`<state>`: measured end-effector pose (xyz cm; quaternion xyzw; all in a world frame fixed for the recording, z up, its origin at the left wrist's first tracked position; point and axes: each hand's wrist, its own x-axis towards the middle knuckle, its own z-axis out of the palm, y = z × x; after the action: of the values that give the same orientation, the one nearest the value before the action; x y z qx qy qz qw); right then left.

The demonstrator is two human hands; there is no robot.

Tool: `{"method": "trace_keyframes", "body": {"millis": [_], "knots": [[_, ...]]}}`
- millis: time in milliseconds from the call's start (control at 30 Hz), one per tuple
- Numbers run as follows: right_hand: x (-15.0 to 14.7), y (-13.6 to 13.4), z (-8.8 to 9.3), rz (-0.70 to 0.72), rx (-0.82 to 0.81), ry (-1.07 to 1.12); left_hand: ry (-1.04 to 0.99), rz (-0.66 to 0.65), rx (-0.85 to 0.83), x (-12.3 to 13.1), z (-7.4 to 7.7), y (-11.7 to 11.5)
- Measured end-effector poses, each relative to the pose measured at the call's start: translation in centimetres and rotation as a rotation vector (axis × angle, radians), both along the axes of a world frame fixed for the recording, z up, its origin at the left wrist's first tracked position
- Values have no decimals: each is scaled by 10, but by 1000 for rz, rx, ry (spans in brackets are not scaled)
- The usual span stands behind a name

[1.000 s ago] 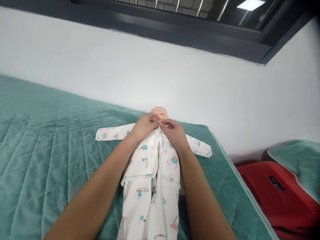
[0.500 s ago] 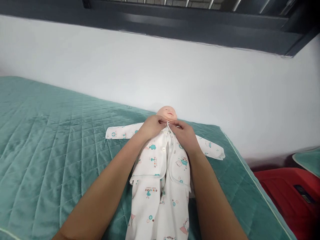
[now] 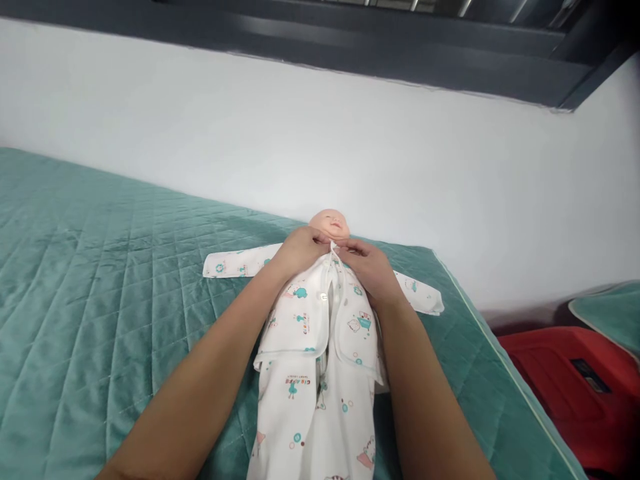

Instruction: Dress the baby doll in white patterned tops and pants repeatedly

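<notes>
A baby doll [image 3: 330,223] lies on its back on a green quilted bed [image 3: 100,267], head toward the wall. It wears a white printed baby suit [image 3: 320,333] with both sleeves spread out sideways. My left hand [image 3: 300,248] and my right hand [image 3: 370,267] meet at the suit's collar just below the doll's chin. Each hand's fingers are pinched on one edge of the neckline, pressing the two edges together. The jacket's front flaps lie loose below the hands, with small snaps showing along the opening.
A white wall runs right behind the doll's head, under a dark window frame [image 3: 350,47]. The bed's right edge [image 3: 480,333] drops off beside a red object [image 3: 565,387]. Another green cloth [image 3: 610,313] lies at the far right.
The view has shifted slightly; my hands stay at the collar, fingers working the neckline edges together. The doll and suit have not moved on the bed.
</notes>
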<state>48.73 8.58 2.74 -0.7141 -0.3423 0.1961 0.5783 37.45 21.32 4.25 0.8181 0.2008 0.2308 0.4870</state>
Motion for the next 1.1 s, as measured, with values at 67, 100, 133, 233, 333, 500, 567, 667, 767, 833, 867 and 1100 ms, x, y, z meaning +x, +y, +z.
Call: {"method": "trace_keyframes", "body": {"millis": [67,100,133,233,333,500,567,667,767,833,867,1100], "knots": [[0,0,0,-4,-1,-3,18,4,-54,-1,4,-2],[0,0,0,-7,-7,-9,25,8,-79,-1,6,-3],[0,0,0,-11,-15,-17,29,13,-96,-1,7,-4],[0,0,0,-8,-6,-33,24,4,-94,-1,9,-5],[0,1,0,-7,45,-24,15,-37,-62,0,7,-3],[0,0,-1,-20,55,-40,6,-57,59,2,-1,0],[0,0,-1,-11,27,-68,3,-25,87,3,-3,0],[0,-1,1,-2,0,-94,-19,4,95,4,-4,-1],[-2,-1,4,2,-10,-123,-47,2,88,3,-4,-2],[-3,-1,7,-1,-32,-153,-54,12,59,2,-3,-2],[-4,-1,8,-6,-51,-167,-55,19,42,1,-2,-2],[-11,-1,16,-4,-150,-224,-3,18,16,-3,5,-5]]}}
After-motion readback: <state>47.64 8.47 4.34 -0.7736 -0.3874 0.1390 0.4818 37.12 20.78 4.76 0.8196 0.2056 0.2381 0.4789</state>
